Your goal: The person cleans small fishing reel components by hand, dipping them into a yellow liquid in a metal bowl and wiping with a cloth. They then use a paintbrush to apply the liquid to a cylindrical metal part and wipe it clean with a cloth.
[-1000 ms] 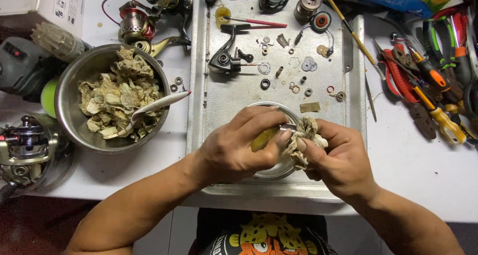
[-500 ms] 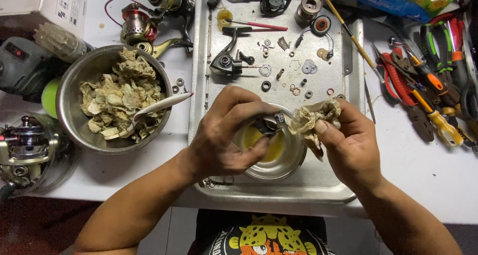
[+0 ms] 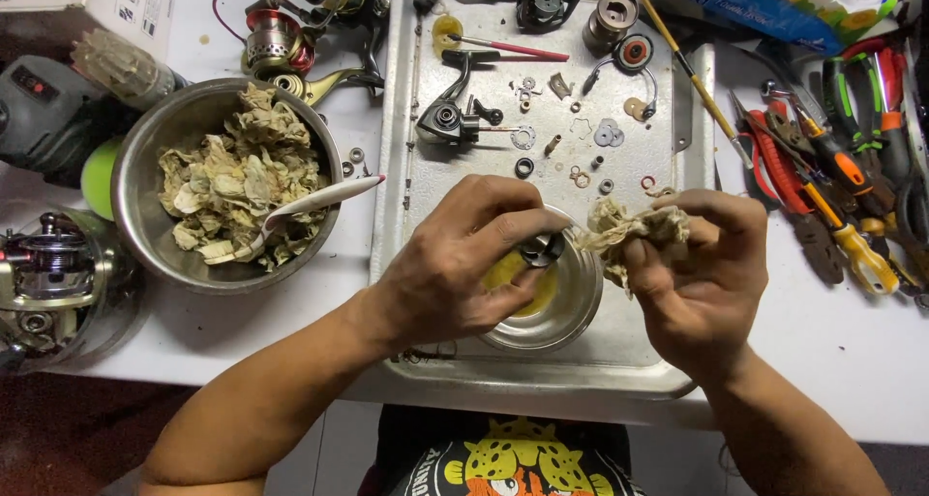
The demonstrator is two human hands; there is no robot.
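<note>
The left hand [image 3: 455,264] pinches a small dark round metal part [image 3: 540,250] between thumb and fingers; most of this part is hidden by the fingers, so its exact shape is hard to tell. Directly under it stands a small round steel bowl [image 3: 571,312] with yellow liquid [image 3: 513,273] inside, half covered by the left hand. The right hand [image 3: 702,273] is closed around a crumpled beige stained rag [image 3: 634,230], just beside the dark part. Both hands are over a flat silver metal tray [image 3: 668,148], and beyond the fingers small washers, rings and fishing reel pieces lie on it. To the left of the left hand, a big steel bowl [image 3: 135,215] is full of used beige rags [image 3: 232,186] and a white plastic spoon [image 3: 314,201]. To the right of the right hand, pliers and screwdrivers [image 3: 832,167] are cut off by the edge.
</note>
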